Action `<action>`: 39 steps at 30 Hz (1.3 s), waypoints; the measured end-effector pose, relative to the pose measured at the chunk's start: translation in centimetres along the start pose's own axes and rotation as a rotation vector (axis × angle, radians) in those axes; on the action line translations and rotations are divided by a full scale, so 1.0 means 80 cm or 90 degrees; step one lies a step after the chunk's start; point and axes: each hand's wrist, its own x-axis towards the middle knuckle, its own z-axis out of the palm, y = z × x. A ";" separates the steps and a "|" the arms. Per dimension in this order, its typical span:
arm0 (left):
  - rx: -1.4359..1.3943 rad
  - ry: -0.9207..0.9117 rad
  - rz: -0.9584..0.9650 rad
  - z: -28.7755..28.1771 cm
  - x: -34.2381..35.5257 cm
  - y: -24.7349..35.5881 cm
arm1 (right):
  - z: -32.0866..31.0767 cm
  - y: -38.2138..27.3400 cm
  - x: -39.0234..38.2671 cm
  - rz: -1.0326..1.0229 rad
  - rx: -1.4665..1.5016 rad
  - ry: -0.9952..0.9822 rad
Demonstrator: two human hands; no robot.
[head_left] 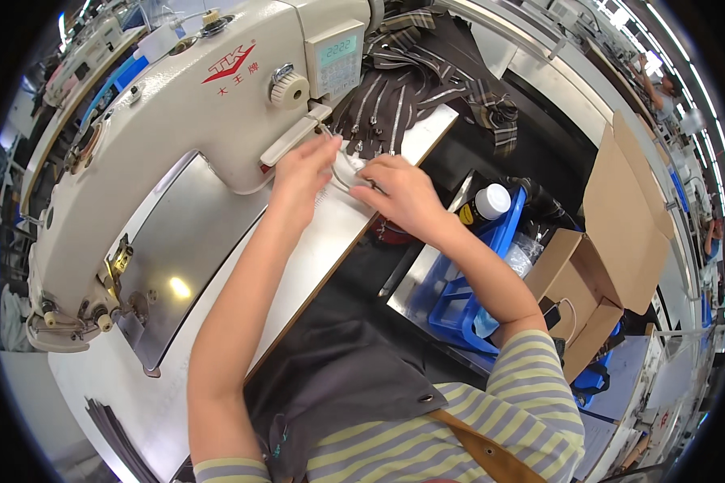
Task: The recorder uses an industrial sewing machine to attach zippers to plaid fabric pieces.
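My left hand (300, 179) is over the white tabletop (314, 241), beside the sewing machine's (185, 80) right end. Its fingers are drawn together, and their hold is partly hidden. Facing it, my right hand (404, 193) has its thumb and fingers pinched around something small and dark. A thin pale curved strip (340, 173) shows between the hands; whether either hand grips it I cannot tell. Just beyond them lies a heap of dark zippers (387, 105) with metal teeth and pulls.
Plaid fabric (495, 113) hangs over the table's far edge. To my right stand a blue plastic basket (459, 310), a dark bottle with a white cap (491, 201) and an open cardboard box (568, 266). Dark strips (113, 431) lie at the table's near left.
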 end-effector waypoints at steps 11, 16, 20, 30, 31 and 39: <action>0.270 -0.006 0.120 -0.181 -0.278 -0.022 | 0.018 -0.077 0.002 -0.053 0.229 -0.111; 0.433 0.302 0.242 -0.254 -0.416 -0.046 | 0.110 -0.169 0.020 -0.122 0.396 -0.288; 0.861 0.693 0.300 -0.349 -0.522 -0.065 | 0.155 -0.223 0.046 -0.132 0.443 -0.394; 0.808 0.841 0.060 -0.540 -0.600 0.002 | 0.187 -0.252 0.051 -0.146 0.356 -0.331; 0.842 0.784 -0.065 -0.534 -0.604 -0.004 | 0.187 -0.250 0.051 -0.124 0.363 -0.332; 1.056 0.797 0.076 -0.497 -0.633 -0.067 | 0.196 -0.240 0.052 -0.084 0.354 -0.315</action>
